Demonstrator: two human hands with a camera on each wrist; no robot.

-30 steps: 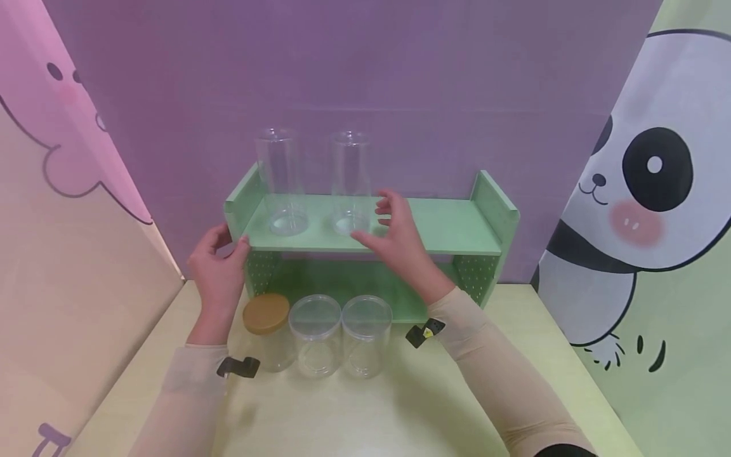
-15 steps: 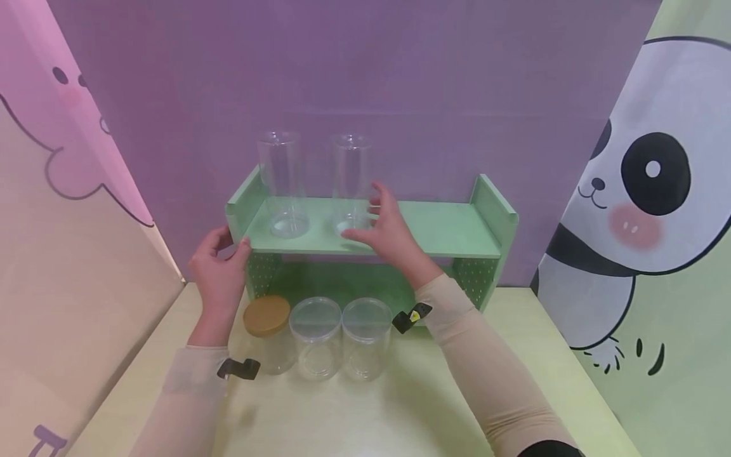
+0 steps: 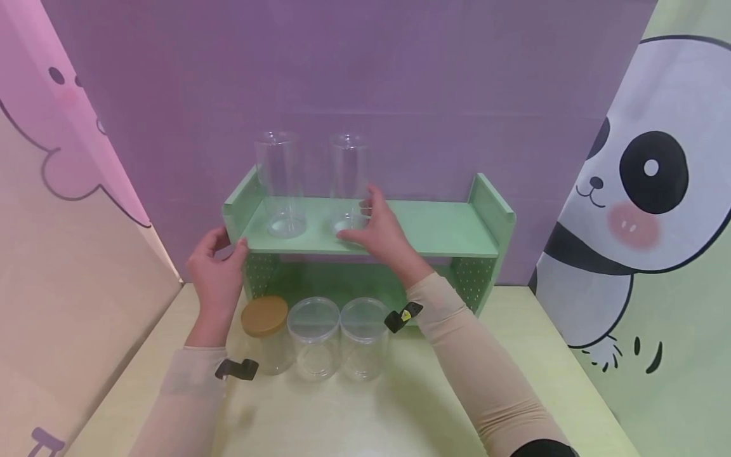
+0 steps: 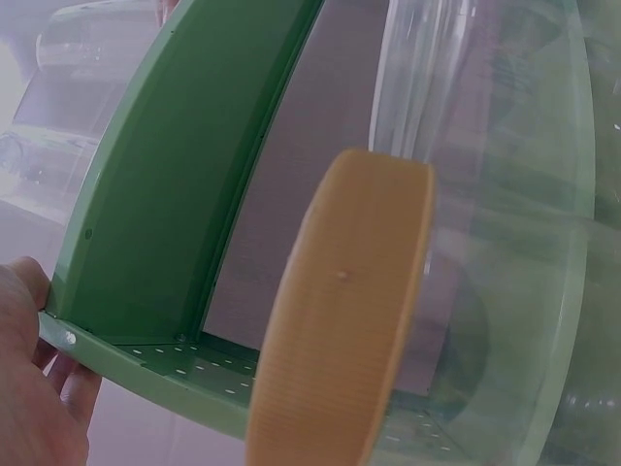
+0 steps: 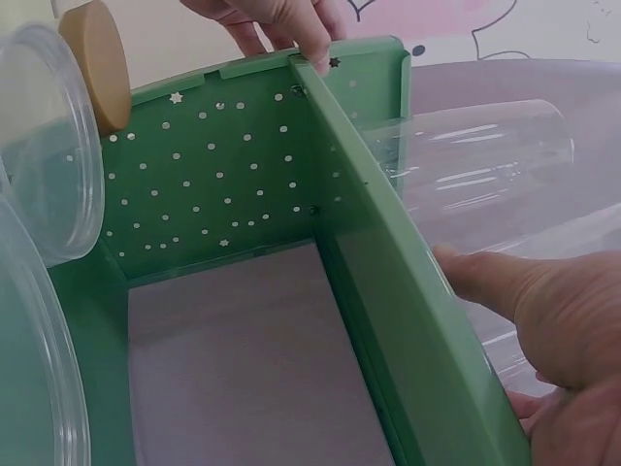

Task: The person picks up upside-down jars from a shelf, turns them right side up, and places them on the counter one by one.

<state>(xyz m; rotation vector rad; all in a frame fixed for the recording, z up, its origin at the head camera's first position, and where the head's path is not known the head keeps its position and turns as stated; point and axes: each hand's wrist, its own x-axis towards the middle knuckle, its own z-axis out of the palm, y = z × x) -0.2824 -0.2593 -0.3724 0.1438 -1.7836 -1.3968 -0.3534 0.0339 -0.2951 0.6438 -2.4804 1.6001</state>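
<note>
Two tall clear glasses stand upright on the upper board of a green shelf: a left glass and a right glass. My right hand is curled round the lower part of the right glass, thumb in front and fingers at its right side. In the right wrist view the thumb of the right hand lies by the board's front edge. My left hand grips the shelf's left side panel, thumb in front; the left wrist view shows this left hand at the panel's edge.
In front of the shelf stand a jar with a tan lid and two clear-lidded jars, a middle jar and a right jar, on the pale table. A purple wall rises behind the shelf.
My right hand has moved left from beside the right glass and now lies round its lower part. My left hand keeps its grip on the shelf; both glasses stay in place.
</note>
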